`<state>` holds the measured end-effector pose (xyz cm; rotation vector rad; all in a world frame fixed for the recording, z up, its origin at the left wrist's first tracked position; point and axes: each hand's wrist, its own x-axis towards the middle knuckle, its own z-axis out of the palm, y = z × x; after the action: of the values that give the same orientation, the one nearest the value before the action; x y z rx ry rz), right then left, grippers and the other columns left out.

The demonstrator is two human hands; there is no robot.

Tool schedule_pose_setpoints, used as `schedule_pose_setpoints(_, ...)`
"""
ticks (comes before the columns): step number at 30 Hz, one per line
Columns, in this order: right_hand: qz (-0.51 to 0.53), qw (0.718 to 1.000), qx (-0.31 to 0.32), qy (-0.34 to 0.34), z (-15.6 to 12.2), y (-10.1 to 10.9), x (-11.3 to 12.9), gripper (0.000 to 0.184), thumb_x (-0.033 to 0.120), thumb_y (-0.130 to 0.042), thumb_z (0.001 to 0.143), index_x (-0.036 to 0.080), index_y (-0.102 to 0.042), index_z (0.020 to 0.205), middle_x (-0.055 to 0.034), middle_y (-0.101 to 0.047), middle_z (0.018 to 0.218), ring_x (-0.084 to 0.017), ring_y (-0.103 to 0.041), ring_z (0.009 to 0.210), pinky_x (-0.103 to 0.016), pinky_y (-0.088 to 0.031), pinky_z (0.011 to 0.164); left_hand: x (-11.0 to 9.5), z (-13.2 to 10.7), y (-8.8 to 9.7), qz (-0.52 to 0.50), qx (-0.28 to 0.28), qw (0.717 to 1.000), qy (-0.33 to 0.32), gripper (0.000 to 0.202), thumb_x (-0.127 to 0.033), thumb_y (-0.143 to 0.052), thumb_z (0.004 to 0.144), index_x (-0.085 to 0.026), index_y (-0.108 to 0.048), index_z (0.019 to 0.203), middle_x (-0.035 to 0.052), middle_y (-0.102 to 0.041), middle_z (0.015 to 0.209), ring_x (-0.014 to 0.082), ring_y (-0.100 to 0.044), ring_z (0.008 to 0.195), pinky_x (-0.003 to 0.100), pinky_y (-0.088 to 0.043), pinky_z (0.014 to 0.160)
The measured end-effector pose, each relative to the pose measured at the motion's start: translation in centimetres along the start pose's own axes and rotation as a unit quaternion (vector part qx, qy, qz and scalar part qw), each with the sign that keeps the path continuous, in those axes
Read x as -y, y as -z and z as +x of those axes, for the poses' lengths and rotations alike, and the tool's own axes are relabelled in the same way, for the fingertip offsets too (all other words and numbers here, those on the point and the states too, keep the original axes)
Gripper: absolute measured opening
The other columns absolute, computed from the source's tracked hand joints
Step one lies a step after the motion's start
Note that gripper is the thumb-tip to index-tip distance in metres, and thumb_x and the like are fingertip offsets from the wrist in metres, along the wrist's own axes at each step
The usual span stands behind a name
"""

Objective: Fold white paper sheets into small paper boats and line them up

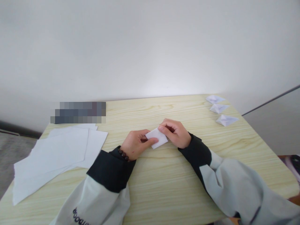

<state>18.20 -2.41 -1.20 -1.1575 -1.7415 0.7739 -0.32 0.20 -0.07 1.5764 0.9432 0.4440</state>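
Note:
A small folded white paper rests on the light wooden table near its middle. My left hand pinches its left side, thumb lying along the lower edge and fingers curled. My right hand grips the paper's upper right corner with bent fingers. Both hands are closed on the same piece. A dark bead bracelet circles my left wrist.
A loose stack of white sheets lies at the table's left. Three folded white paper shapes sit in a row at the far right corner. A blurred dark object is at the back left by the wall.

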Motion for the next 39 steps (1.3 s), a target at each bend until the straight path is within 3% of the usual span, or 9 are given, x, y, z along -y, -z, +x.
schedule_pose_setpoints(6,-0.067,0.996,-0.06,-0.028,0.0,-0.1,-0.1,0.027,0.035,-0.049,0.087,0.017,-0.06,0.071,-0.0007,-0.055,0.063,-0.01,-0.047,0.055,-0.024,-0.037,0.052,0.2,0.0,0.1,-0.012,-0.057,0.997,-0.055,0.053,-0.038,-0.072,0.065,-0.017,-0.049,0.107,0.0044,-0.07,0.082,0.0186,-0.065,0.074,0.029,-0.053,0.064)
schedule_pose_setpoints(9,-0.104,0.991,-0.076,-0.023,0.0,0.0,-0.2,0.028,0.034,-0.047,0.088,0.016,-0.059,0.07,-0.0012,-0.055,0.063,-0.011,-0.048,0.056,-0.024,-0.037,0.054,0.4,0.0,0.5,0.015,-0.058,0.992,-0.112,0.046,-0.033,-0.072,0.066,-0.019,-0.049,0.104,0.0068,-0.066,0.102,0.0189,-0.063,0.088,0.027,-0.054,0.066)
schedule_pose_setpoints(11,-0.117,0.99,-0.071,-0.019,0.0,0.1,-0.2,0.027,0.032,-0.047,0.088,0.016,-0.059,0.07,-0.0015,-0.055,0.064,-0.011,-0.048,0.057,-0.024,-0.037,0.054,0.6,0.0,0.9,0.088,-0.049,0.985,-0.142,0.038,-0.032,-0.071,0.067,-0.019,-0.056,0.099,0.0058,-0.064,0.103,0.0174,-0.063,0.085,0.029,-0.053,0.07)
schedule_pose_setpoints(14,-0.132,0.99,-0.057,-0.008,0.1,0.2,-0.3,0.026,0.029,-0.047,0.088,0.015,-0.059,0.07,-0.0017,-0.054,0.063,-0.011,-0.048,0.057,-0.024,-0.036,0.055,0.9,0.1,1.6,0.205,-0.042,0.958,-0.194,0.03,-0.028,-0.069,0.07,-0.02,-0.061,0.098,0.0035,-0.066,0.096,0.0158,-0.061,0.082,0.031,-0.051,0.078)
schedule_pose_setpoints(21,-0.185,0.982,-0.027,0.019,0.1,-0.1,-0.5,0.024,0.027,-0.048,0.087,0.016,-0.058,0.069,-0.0014,-0.053,0.063,-0.011,-0.048,0.058,-0.024,-0.038,0.056,1.3,0.5,1.8,0.281,-0.062,0.905,-0.314,0.017,-0.018,-0.058,0.078,-0.02,-0.066,0.093,0.0071,-0.065,0.107,0.0183,-0.058,0.1,0.034,-0.048,0.089)
schedule_pose_setpoints(24,-0.203,0.978,-0.039,0.031,0.0,-0.1,-0.9,0.016,0.027,-0.05,0.086,0.015,-0.061,0.087,-0.0035,-0.055,0.074,-0.011,-0.046,0.057,-0.025,-0.041,0.056,1.5,0.6,1.9,0.341,-0.091,0.869,-0.347,0.016,-0.018,-0.055,0.082,-0.022,-0.069,0.089,0.0071,-0.065,0.108,0.018,-0.058,0.098,0.033,-0.049,0.085)
schedule_pose_setpoints(27,-0.19,0.98,-0.026,0.059,-0.2,0.5,-1.2,0.023,0.027,-0.051,0.086,0.015,-0.059,0.104,-0.007,-0.057,0.09,-0.011,-0.048,0.059,-0.026,-0.045,0.059,1.8,0.7,2.1,0.39,-0.114,0.836,-0.369,0.017,-0.019,-0.054,0.084,-0.021,-0.07,0.088,0.0075,-0.067,0.1,0.0175,-0.059,0.091,0.032,-0.051,0.078)
schedule_pose_setpoints(32,-0.159,0.974,0.048,0.154,-0.3,1.7,-1.5,0.021,0.032,-0.059,0.082,0.019,-0.063,0.098,-0.0085,-0.057,0.094,-0.017,-0.056,0.088,-0.031,-0.049,0.077,1.9,0.7,2.1,0.434,-0.11,0.816,-0.366,0.017,-0.022,-0.053,0.085,-0.02,-0.069,0.089,0.0057,-0.069,0.09,0.0161,-0.061,0.084,0.03,-0.05,0.075)
schedule_pose_setpoints(39,-0.186,0.959,0.075,0.199,-0.4,1.7,-1.9,0.018,0.024,-0.052,0.088,0.019,-0.067,0.095,-0.007,-0.06,0.086,-0.014,-0.056,0.076,-0.027,-0.05,0.066,1.7,0.6,1.8,0.458,-0.127,0.793,-0.381,0.02,-0.022,-0.051,0.086,-0.019,-0.067,0.098,0.0052,-0.069,0.084,0.0163,-0.061,0.08,0.029,-0.05,0.073)
